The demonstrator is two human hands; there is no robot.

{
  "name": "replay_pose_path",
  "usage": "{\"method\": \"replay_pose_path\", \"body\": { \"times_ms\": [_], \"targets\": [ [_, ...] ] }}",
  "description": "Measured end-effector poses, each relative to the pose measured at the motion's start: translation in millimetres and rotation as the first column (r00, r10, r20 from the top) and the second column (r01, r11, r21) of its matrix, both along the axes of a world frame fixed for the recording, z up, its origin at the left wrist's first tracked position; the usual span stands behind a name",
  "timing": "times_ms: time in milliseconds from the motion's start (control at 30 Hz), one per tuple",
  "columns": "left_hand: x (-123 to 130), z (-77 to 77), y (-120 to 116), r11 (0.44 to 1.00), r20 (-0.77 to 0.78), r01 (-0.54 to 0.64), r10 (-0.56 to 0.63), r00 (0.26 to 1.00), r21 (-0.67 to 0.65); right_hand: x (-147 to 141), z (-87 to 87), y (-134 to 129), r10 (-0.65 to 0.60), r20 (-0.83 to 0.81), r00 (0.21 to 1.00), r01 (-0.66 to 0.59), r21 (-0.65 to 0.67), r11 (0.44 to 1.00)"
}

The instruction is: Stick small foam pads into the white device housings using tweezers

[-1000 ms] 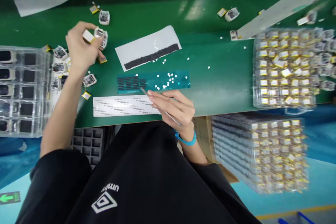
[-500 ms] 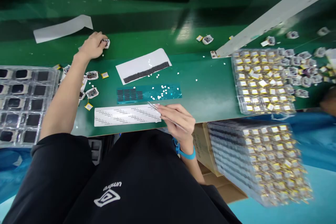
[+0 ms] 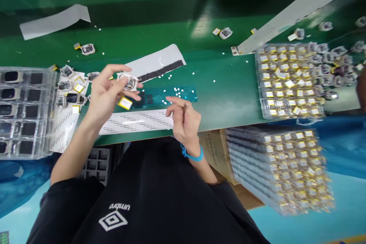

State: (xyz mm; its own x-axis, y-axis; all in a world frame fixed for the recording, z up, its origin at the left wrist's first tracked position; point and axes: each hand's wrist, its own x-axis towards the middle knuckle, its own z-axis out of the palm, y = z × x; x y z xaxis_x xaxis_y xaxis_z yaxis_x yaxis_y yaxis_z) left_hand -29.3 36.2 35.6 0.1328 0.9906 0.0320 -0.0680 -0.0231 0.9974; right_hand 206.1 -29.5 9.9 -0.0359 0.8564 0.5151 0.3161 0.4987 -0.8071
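My left hand [image 3: 104,93] holds a small white watch case [image 3: 127,81] with its inner parts showing, above the green bench. A yellow-edged battery [image 3: 125,102] hangs from the case below my fingers. My right hand [image 3: 185,120], with a blue band at the wrist, is over the bench's front edge, fingers curled and index finger bent forward; what it holds is too small to make out. Between and behind the hands lie a teal strip [image 3: 183,93] with black pieces and white bits, and a white sheet [image 3: 166,58] with a black row. A printed white strip [image 3: 137,121] lies in front.
At the left are a clear tray [image 3: 42,112] of watch screens and several loose cases [image 3: 65,85]. A battery tray [image 3: 259,84] and a slanted white bar [image 3: 286,17] stand at the right. Stacked trays [image 3: 248,160] are below the bench. A paper strip [image 3: 54,23] lies at the back left.
My left hand has come toward the middle and nearer, lifting a case with its battery. My right hand has shifted slightly left, and the tweezers seen in it before no longer show clearly. The view has shifted.
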Motion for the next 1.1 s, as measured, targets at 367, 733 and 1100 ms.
{"method": "replay_pose_path", "body": {
  "times_ms": [367, 733, 1100],
  "targets": [
    [54, 6.6, -89, 0.981, 0.012, -0.193, 0.193, 0.981, 0.014, -23, 10.2, 6, 0.011, 0.136, 0.991, -0.037, 0.191, 0.981],
    [59, 12.4, -94, 0.967, -0.127, -0.256, 0.255, 0.959, 0.005, -14, 5.8, 4, -0.013, 0.356, 0.934, -0.095, 0.285, 0.954],
    [47, 11.8, -89, 0.972, -0.185, -0.233, 0.231, 0.955, 0.009, -10, 1.3, 11, 0.255, 0.172, 0.952, -0.274, 0.097, 0.957]
  ]
}}
